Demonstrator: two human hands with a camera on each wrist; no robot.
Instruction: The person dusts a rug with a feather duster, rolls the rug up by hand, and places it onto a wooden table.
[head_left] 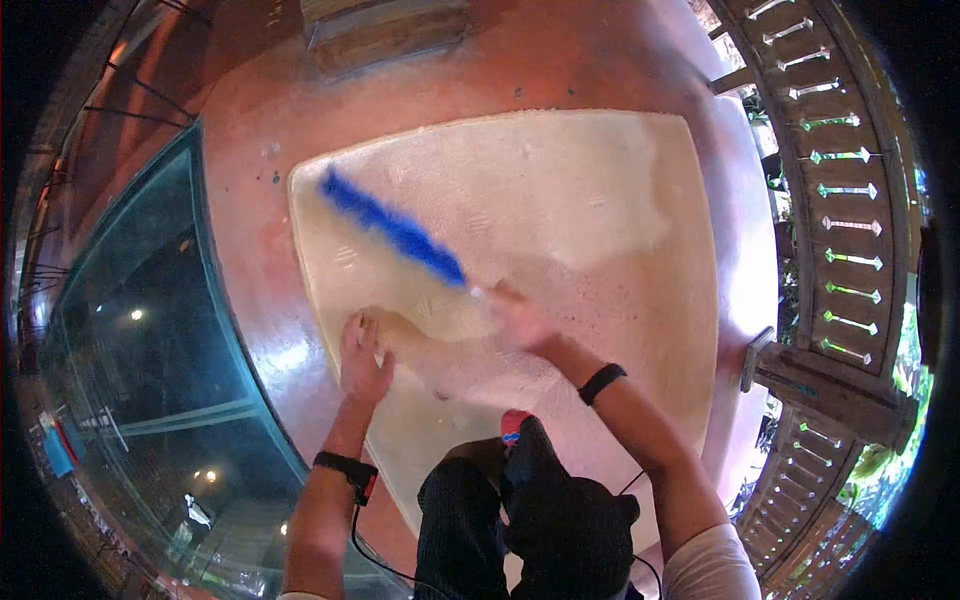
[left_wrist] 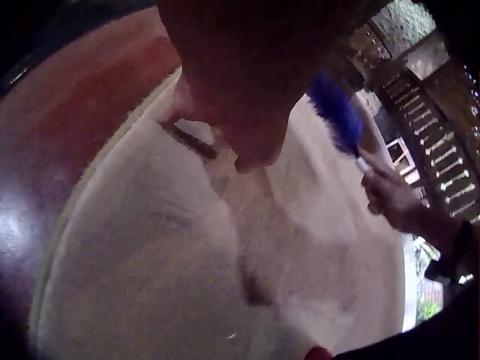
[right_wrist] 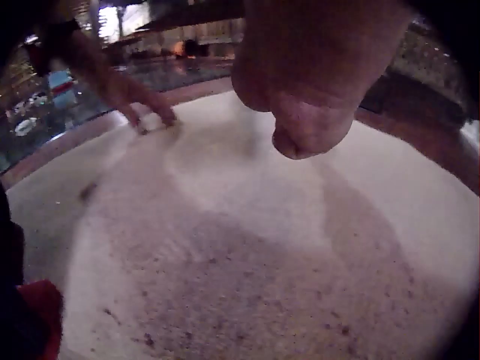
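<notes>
A duster with a fluffy blue head [head_left: 395,232] is in my right hand [head_left: 520,317], whose fingers grip its short pale handle. Its head stretches away to the upper left over a broad pale mat [head_left: 600,150]. The left wrist view shows the blue duster [left_wrist: 336,116] beyond the left hand, its handle in the right fist. My left hand [head_left: 366,360] is by the mat's left edge with loosely bent fingers and no object in it; its fingertips are right at the surface. In the right wrist view the right hand [right_wrist: 307,97] hides the duster.
Reddish floor [head_left: 250,190] surrounds the mat. Glass in a dark frame [head_left: 170,330] lies along the left, a wooden step [head_left: 385,35] at the far side. A wooden railing [head_left: 850,225] runs down the right. Dark specks [right_wrist: 150,341] dot the mat near me.
</notes>
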